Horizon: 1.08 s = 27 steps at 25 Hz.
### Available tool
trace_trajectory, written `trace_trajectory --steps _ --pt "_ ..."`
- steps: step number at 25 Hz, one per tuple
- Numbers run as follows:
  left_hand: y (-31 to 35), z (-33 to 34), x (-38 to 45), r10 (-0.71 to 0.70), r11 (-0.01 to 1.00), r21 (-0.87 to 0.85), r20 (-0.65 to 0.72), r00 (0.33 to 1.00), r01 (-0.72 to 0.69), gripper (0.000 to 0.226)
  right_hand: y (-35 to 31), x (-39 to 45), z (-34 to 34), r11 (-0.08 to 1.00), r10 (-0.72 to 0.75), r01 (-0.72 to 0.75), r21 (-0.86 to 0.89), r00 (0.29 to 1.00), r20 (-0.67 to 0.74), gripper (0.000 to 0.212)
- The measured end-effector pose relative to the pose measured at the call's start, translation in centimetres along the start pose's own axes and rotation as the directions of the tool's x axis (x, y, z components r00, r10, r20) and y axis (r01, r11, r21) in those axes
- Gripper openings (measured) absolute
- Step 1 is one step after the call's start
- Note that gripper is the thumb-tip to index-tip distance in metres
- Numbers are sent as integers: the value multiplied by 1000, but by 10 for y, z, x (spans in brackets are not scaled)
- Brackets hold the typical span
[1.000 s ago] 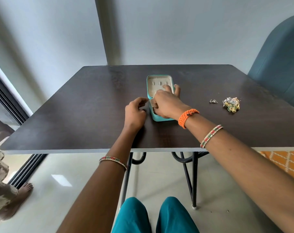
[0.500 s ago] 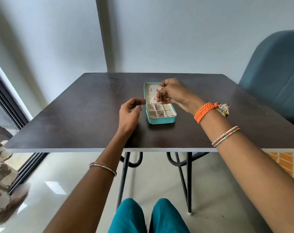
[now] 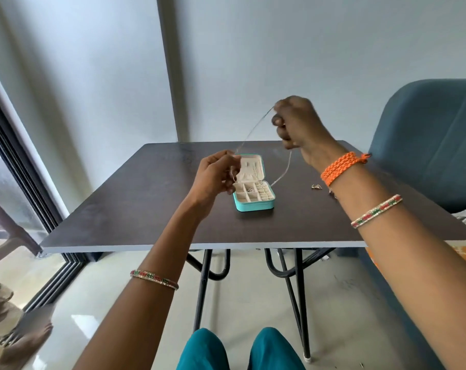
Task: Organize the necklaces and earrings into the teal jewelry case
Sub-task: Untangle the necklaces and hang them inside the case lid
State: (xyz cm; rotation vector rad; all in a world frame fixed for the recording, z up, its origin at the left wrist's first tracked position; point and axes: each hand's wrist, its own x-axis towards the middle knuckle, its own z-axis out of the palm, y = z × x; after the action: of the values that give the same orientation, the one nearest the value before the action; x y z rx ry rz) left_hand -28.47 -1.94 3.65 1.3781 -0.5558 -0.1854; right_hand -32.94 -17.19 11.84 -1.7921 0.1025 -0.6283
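Note:
The teal jewelry case [image 3: 254, 205] lies open on the dark table [image 3: 146, 204], its cream lid tipped back and its compartments showing. A thin silver necklace chain [image 3: 253, 130] stretches between my two hands above the case. My right hand [image 3: 297, 124] is raised high and pinches one part of the chain; a loop hangs from it down to the case's right side. My left hand [image 3: 215, 173] pinches the chain just left of the lid. A small earring [image 3: 315, 186] lies on the table right of the case.
A blue upholstered chair [image 3: 434, 145] stands at the table's right. A dark-framed glass door [image 3: 21, 166] runs along the left. Another person's foot [image 3: 26, 340] rests on the floor at lower left. My right forearm hides the table's right part.
My right hand lifted the chain out of the case and rose well above the table. My left hand came up and took hold of the chain. The camera tilted upward.

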Motion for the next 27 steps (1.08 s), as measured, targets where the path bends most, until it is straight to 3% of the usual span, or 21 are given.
trace_trajectory --steps 4,6,11,15,18,20,21,23,25,27 --pt "-4 -10 -12 -39 964 -266 -112 993 8 44 -1 -4 -30 963 121 -98 252 989 -81 28" --pt "-2 -9 -13 -21 931 -363 -163 986 -40 35 5 -9 -34 939 175 -152 310 983 -48 27" --pt "9 1 -13 38 904 -370 -428 903 -213 27 14 -21 -30 847 260 -259 464 964 64 34" --pt "18 8 -19 -201 697 -711 -315 928 -91 25 19 -29 -30 679 310 -384 626 923 229 35" --pt "23 12 -23 -347 625 -780 -245 905 28 32 21 -33 -31 549 335 -410 728 906 258 28" --pt "27 16 -24 -364 615 -788 -248 898 31 35 25 -36 -25 615 364 -393 684 911 195 21" --pt "30 17 -24 -351 619 -785 -247 903 26 36 28 -39 -21 700 361 -368 612 922 142 20" --pt "35 19 -26 -326 627 -778 -224 918 33 37 32 -48 -15 906 275 -278 319 960 55 19" --pt "38 21 -31 -298 631 -773 -174 939 56 34 24 -61 -13 984 174 -176 -4 970 169 17" --pt "40 23 -36 -273 688 -719 -134 953 96 28 7 -72 -13 974 146 -63 -218 911 385 15"
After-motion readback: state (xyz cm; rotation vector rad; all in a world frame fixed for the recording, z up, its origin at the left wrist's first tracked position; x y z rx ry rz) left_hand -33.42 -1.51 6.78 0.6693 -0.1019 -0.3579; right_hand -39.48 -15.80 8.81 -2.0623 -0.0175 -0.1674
